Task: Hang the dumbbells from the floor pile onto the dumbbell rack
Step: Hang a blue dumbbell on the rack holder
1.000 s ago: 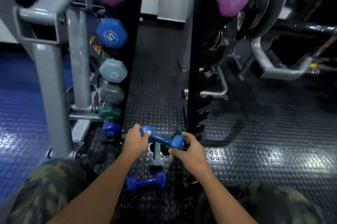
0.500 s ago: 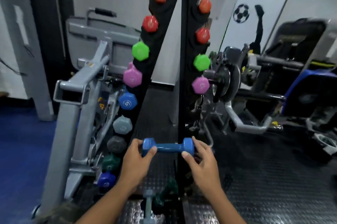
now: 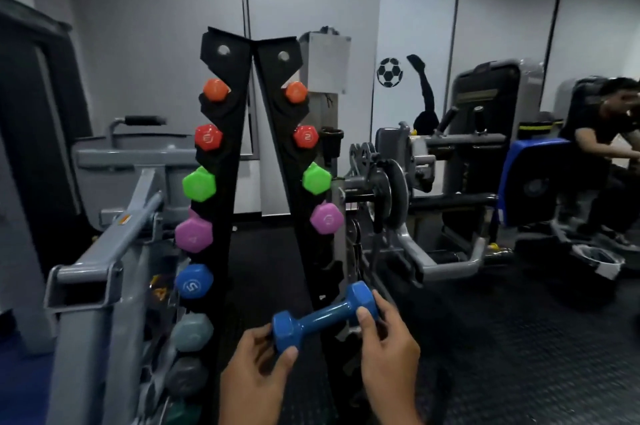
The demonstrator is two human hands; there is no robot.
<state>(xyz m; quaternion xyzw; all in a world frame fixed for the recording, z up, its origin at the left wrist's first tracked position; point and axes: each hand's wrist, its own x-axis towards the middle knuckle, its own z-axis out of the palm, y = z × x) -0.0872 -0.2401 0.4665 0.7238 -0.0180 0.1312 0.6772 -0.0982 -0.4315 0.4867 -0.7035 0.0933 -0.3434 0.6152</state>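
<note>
Ahead stood the black dumbbell rack (image 3: 228, 182), two leaning uprights, the left one filled from orange down past the blue "5" dumbbell (image 3: 193, 282), the right one filled only to the pink dumbbell (image 3: 327, 218). Below that pink one the right side's cradles looked free. Both hands carried the blue dumbbell (image 3: 323, 317) tilted, just before the rack's lower part: the left hand (image 3: 258, 376) pinched its near head, the right hand (image 3: 386, 348) cupped its far head. Levelling the bar before seating it should prevent snagging.
</note>
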